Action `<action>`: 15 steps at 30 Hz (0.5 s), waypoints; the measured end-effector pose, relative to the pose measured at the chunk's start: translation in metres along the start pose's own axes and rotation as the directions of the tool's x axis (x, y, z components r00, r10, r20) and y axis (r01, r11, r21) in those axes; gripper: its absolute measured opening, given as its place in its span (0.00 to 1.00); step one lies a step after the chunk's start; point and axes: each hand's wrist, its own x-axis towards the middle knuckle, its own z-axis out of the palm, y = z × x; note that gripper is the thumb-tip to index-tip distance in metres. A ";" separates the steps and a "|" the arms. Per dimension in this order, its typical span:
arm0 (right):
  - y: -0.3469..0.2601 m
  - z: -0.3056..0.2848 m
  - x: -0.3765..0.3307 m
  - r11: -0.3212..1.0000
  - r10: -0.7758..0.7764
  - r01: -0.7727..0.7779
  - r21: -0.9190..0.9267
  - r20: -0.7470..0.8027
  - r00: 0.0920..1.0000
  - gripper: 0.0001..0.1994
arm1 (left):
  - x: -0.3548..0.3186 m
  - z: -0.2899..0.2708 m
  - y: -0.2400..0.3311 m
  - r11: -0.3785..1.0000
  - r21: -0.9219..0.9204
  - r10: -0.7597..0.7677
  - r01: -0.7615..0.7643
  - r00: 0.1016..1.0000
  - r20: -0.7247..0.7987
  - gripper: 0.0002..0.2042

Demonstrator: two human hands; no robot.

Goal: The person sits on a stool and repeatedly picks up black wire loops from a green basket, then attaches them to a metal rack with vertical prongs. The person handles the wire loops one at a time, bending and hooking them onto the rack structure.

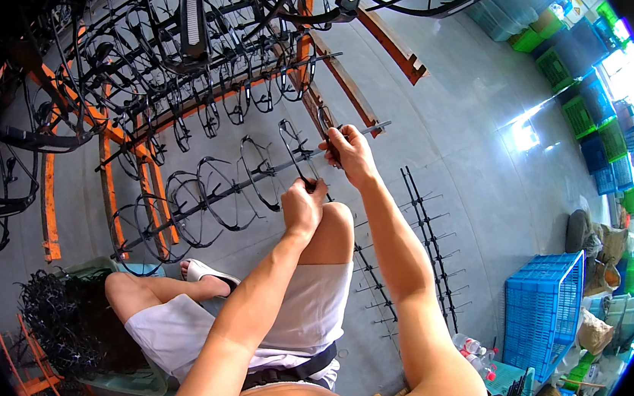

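In front of me a dark horizontal bar [377, 128] carries a row of thin black loop-shaped frames [247, 170]. My left hand [304, 208] is closed around the lower end of one black loop-shaped frame [290, 143] near the bar's right part, just above my raised knee. A little higher and to the right, my right hand [352, 152] pinches a small dark piece [333, 147] beside the bar. My fingers partly hide that piece, so its kind does not show.
Orange racks [386, 42] with rows of similar black frames stand ahead. Spiked black rods [429, 237] lie on the floor at right. A bin of tangled black pieces [58, 322] is at left, a blue crate [542, 314] at lower right. Stacked crates [580, 119] line the right side.
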 end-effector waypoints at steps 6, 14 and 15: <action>-0.022 -0.020 -0.013 0.981 0.104 -0.097 -0.166 0.034 0.994 0.13 | 0.008 -0.004 0.002 0.999 -0.006 0.038 -0.038 0.999 0.010 0.13; -0.037 -0.024 -0.022 0.947 0.194 -0.182 -0.263 0.018 0.981 0.12 | 0.007 -0.008 0.004 1.000 -0.011 0.025 -0.024 0.999 0.023 0.14; -0.038 -0.023 -0.022 0.946 0.189 -0.178 -0.271 0.014 0.982 0.12 | 0.005 -0.008 0.001 1.000 -0.009 0.019 -0.019 0.999 0.028 0.14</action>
